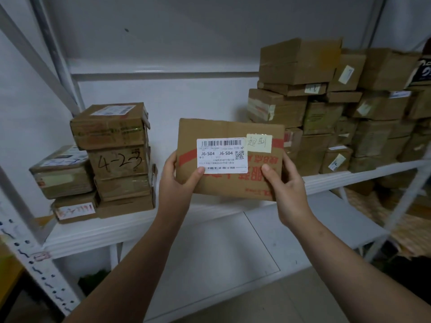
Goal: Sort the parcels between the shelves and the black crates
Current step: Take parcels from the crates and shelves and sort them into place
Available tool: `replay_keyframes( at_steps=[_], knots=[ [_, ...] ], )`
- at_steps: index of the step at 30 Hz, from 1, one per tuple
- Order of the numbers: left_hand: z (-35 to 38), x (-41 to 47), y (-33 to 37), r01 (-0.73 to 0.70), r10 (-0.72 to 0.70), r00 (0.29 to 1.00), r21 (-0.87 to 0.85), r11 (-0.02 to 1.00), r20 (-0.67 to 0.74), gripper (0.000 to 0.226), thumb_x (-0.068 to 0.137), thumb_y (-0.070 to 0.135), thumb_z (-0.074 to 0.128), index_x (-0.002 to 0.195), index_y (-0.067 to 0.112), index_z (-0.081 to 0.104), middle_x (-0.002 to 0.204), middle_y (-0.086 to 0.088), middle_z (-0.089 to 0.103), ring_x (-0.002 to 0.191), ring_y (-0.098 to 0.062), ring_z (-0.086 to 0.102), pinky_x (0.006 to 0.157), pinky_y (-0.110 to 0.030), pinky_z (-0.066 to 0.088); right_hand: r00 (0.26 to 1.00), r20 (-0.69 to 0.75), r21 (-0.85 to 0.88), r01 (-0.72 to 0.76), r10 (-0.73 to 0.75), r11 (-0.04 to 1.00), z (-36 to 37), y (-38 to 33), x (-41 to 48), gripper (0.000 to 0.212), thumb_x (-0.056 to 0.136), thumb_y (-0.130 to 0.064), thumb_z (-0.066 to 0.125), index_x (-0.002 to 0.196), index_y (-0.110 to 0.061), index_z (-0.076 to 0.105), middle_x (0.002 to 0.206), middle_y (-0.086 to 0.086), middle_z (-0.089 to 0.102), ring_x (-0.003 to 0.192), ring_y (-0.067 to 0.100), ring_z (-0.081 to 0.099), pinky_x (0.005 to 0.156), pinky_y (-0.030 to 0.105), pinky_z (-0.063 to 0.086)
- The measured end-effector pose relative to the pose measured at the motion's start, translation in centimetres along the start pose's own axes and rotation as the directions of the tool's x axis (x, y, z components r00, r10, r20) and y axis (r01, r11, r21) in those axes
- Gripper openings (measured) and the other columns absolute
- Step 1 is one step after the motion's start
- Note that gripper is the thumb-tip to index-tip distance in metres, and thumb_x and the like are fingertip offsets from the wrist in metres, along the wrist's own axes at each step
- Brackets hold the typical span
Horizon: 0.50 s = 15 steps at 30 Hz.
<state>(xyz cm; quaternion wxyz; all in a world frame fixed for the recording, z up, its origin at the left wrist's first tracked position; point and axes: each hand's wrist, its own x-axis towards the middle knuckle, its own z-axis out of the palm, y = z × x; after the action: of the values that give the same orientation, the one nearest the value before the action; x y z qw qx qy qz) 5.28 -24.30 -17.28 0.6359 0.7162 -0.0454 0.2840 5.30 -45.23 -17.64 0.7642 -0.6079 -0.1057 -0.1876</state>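
Hidden: the fingers of both hands sit behind the parcel [231,183], so only the thumbs show on its front face. The small print on the white label [222,155] is too fine to read. Red printing on the cardboard is upside down to me, part covered by the label and my right thumb. The pile of boxes [326,108] on the right runs off the frame edge. The space under the shelf [140,227] at lower right is dim, and I cannot make out what lies there.

Parcel: flat brown cardboard, held upright with its face toward me. It is in front of the bare stretch of shelf between the left stack and the right pile. The label carries barcodes, a QR code and "J6-S04" printed twice. A pale yellow note [259,142] with handwritten characters is stuck just beside its upper right corner.

Left hand [177,180] grips the lower left edge, thumb on the label's corner. Right hand [286,185] grips the lower right edge.

Left stack: one box [119,162] marked "4-23".
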Motion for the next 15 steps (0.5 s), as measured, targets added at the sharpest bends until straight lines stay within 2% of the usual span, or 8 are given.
replay_keyframes(
  at_steps=[2, 5, 9, 11, 15],
  knots=[
    [0.1, 0.0, 0.3, 0.013, -0.01, 0.999, -0.079, 0.997, 0.039, 0.057, 0.085, 0.014, 0.069, 0.137, 0.018, 0.044, 0.117, 0.013, 0.059, 0.104, 0.003, 0.06, 0.085, -0.021, 0.054, 1.0, 0.006, -0.032, 0.026, -0.026, 0.999, -0.3, -0.1, 0.4, 0.059, 0.088, -0.022, 0.063, 0.142, -0.027, 0.043, 0.117, -0.008, 0.067, 0.106, 0.005, 0.064, 0.076, 0.019, 0.054],
    [0.4, 0.2, 0.4, 0.001, 0.002, 1.0, -0.124, 0.992, 0.022, 0.049, 0.088, 0.01, 0.065, 0.131, 0.023, 0.045, 0.119, 0.011, 0.06, 0.107, -0.005, 0.061, 0.085, -0.024, 0.055, 0.997, -0.001, -0.106, 0.072, -0.073, 0.992, 0.0, 0.0, 0.6, 0.048, 0.096, -0.018, 0.054, 0.142, -0.027, 0.042, 0.119, -0.012, 0.065, 0.109, 0.002, 0.061, 0.082, 0.017, 0.052],
    [0.8, -0.4, 0.0, -0.004, 0.001, 1.0, -0.118, 0.993, -0.02, 0.049, 0.09, 0.011, 0.063, 0.134, 0.023, 0.043, 0.125, 0.004, 0.059, 0.113, -0.009, 0.059, 0.092, -0.032, 0.053, 0.995, -0.007, -0.162, 0.097, -0.099, 0.982, 0.3, 0.6, 0.7, 0.049, 0.098, -0.019, 0.051, 0.145, -0.023, 0.037, 0.129, -0.005, 0.06, 0.118, 0.008, 0.057, 0.1, 0.038, 0.049],
    [1.0, -0.7, -0.2, 0.0, -0.004, 0.999, -0.103, 0.995, -0.035, 0.051, 0.09, 0.013, 0.063, 0.136, 0.021, 0.042, 0.126, 0.004, 0.058, 0.114, -0.01, 0.058, 0.091, -0.032, 0.054, 0.996, -0.002, -0.171, 0.092, -0.094, 0.981, 0.2, 0.7, 0.9, 0.049, 0.099, -0.018, 0.05, 0.146, -0.023, 0.036, 0.129, -0.005, 0.06, 0.118, 0.008, 0.057, 0.101, 0.041, 0.048],
    [1.5, -1.1, -0.2, 0.016, -0.022, 0.998, -0.108, 0.994, -0.053, 0.053, 0.09, 0.014, 0.062, 0.137, 0.022, 0.039, 0.126, 0.003, 0.057, 0.113, -0.01, 0.058, 0.089, -0.03, 0.055, 0.996, 0.015, -0.166, 0.087, -0.086, 0.982, -0.1, 0.6, 0.9, 0.048, 0.099, -0.017, 0.049, 0.144, -0.025, 0.037, 0.118, -0.018, 0.061, 0.111, 0.0, 0.059, 0.094, 0.026, 0.052]
  ],
)
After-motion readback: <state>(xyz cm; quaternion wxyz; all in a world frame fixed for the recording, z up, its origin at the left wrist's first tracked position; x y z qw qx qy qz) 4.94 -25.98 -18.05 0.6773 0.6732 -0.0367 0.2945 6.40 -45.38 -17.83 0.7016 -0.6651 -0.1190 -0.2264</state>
